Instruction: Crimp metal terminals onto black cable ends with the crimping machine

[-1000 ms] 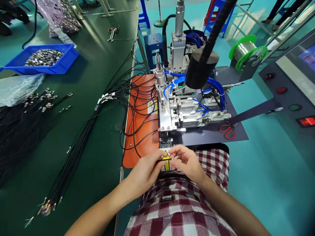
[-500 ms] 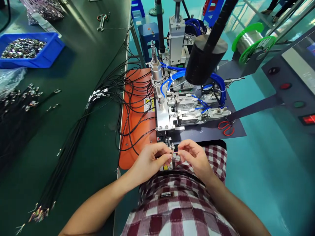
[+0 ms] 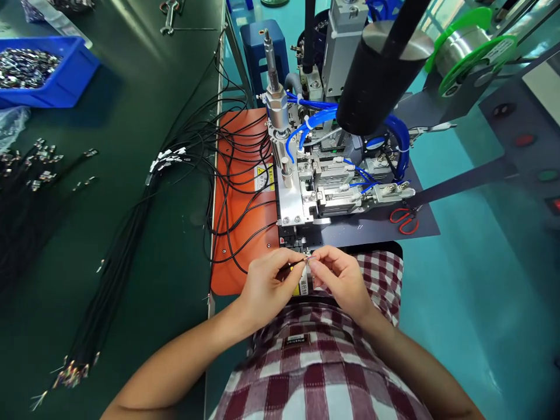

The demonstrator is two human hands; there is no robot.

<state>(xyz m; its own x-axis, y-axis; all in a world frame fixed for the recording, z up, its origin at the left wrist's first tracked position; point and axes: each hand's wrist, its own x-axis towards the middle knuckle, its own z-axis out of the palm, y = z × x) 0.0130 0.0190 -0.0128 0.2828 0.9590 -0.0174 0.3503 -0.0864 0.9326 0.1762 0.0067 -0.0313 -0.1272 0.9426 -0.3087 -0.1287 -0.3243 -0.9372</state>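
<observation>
In front of my lap, my left hand (image 3: 272, 284) pinches a black cable (image 3: 286, 266) close to its end, thumb against forefinger. My right hand (image 3: 344, 281) is closed at the fingertips on the thin coloured wires (image 3: 310, 257) that stick out of that end. The two hands' fingertips nearly meet. How many wires the right fingers hold is too small to make out. Just beyond the hands stands the metal machine (image 3: 291, 198), and its orange plate (image 3: 240, 233) carries several looped black cables.
A bundle of black cables (image 3: 126, 245) lies along the dark green table (image 3: 175, 326). A blue bin (image 3: 72, 76) of small metal parts and a wrench (image 3: 168, 20) are farther back. Red-handled scissors (image 3: 404, 221) lie right of the machine, below a green wire spool (image 3: 499, 52).
My hands have drawn closer together, the right fingers now right at the cable's end. More of the black cable shows in my left hand. The camera view has shifted slightly.
</observation>
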